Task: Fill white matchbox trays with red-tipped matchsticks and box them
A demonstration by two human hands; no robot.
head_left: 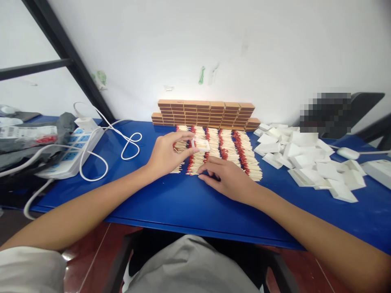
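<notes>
A small white matchbox tray (201,145) is pinched between the thumb and fingers of my left hand (170,151), held above the rows of matches. A few matches seem to lie inside it. My right hand (227,178) rests low over the near end of a row of red-tipped matches (195,163), thumb and fingertips close together at the sticks. Whether a match is between those fingertips is too small to make out. More matches (249,156) lie in neat side-by-side rows on the blue table (171,205), some of them covered by my hands.
Brown matchboxes (204,114) are stacked in layers against the wall. A loose pile of empty white trays (305,152) lies at the right, near a white cable (348,153). At the left are a power strip (71,154), looped cords and a grey plastic bag (62,126).
</notes>
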